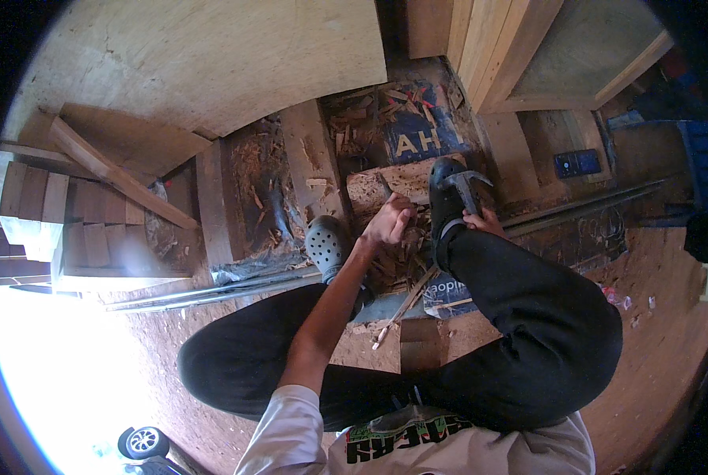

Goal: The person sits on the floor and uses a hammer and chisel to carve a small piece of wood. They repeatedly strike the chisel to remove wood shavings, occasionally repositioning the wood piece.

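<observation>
My left hand [393, 220] is closed in a fist around a thin, dark chisel-like tool [385, 185], whose narrow end sticks out over a rough block of wood [409, 177]. Most of that tool is hidden by my fingers. My right hand [487, 222] grips a claw hammer [466, 188] by its handle, the grey metal head raised beside my right shoe. The right clog [444, 186] rests at the block's right end; the left clog [328, 244] is to the left of my left hand. Wood chips [397, 273] lie below and around the block.
A big plywood sheet [211, 63] leans at the upper left. Wooden frames [520, 55] stand at the upper right. A phone [577, 163] lies on a board at right. Long metal rods [211, 294] cross the floor at both sides. Stacked wood pieces [104, 202] are at left.
</observation>
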`<state>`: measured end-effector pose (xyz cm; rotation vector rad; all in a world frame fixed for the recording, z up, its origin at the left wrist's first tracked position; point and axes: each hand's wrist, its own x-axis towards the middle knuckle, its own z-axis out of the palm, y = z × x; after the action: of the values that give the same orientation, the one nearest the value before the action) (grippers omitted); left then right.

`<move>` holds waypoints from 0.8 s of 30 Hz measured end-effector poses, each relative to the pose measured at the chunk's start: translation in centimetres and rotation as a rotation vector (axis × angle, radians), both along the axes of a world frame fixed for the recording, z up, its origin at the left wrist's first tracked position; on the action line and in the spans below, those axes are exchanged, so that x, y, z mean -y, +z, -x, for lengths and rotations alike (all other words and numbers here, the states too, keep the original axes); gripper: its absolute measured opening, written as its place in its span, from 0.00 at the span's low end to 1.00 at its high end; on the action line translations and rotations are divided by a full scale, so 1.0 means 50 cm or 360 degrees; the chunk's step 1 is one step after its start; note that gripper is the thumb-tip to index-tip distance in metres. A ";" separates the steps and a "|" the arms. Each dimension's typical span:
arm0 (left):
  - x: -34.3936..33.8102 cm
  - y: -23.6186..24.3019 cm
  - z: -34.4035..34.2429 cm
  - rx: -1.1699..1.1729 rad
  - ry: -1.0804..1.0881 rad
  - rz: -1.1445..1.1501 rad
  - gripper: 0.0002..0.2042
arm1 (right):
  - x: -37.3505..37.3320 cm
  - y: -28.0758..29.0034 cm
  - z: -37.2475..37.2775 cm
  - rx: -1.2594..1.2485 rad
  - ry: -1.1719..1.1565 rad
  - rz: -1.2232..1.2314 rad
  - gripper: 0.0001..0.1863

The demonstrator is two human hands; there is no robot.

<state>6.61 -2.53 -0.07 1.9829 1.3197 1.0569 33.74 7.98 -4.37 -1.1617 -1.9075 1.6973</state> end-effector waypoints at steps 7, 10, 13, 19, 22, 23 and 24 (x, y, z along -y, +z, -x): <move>-0.003 -0.023 0.005 0.0093 -0.0003 -0.0178 0.18 | -0.003 -0.007 -0.005 0.0147 -0.0109 0.0315 0.18; -0.002 -0.028 0.007 0.0173 0.0053 -0.0136 0.19 | 0.000 0.018 0.004 0.0209 -0.0243 0.0526 0.11; 0.002 -0.021 0.003 0.0223 0.0129 -0.0081 0.19 | 0.004 0.048 0.012 0.0149 -0.0272 0.0605 0.11; 0.005 -0.018 -0.002 0.0221 0.0214 -0.0091 0.20 | 0.008 0.047 0.009 -0.0027 -0.0240 0.0639 0.13; 0.005 -0.036 -0.001 0.0217 0.0195 -0.0112 0.20 | 0.010 0.022 -0.002 0.0037 -0.0160 0.0361 0.14; 0.005 -0.042 -0.001 0.0204 0.0166 -0.0133 0.20 | 0.012 0.014 -0.005 -0.0067 -0.0127 0.0332 0.14; 0.005 -0.048 -0.001 0.0176 0.0161 -0.0074 0.19 | 0.011 0.008 -0.010 -0.0004 -0.0178 0.0516 0.15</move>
<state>6.66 -2.78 -2.46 1.8785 1.3595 1.2367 34.23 7.44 -3.95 -1.3509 -1.5705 1.9930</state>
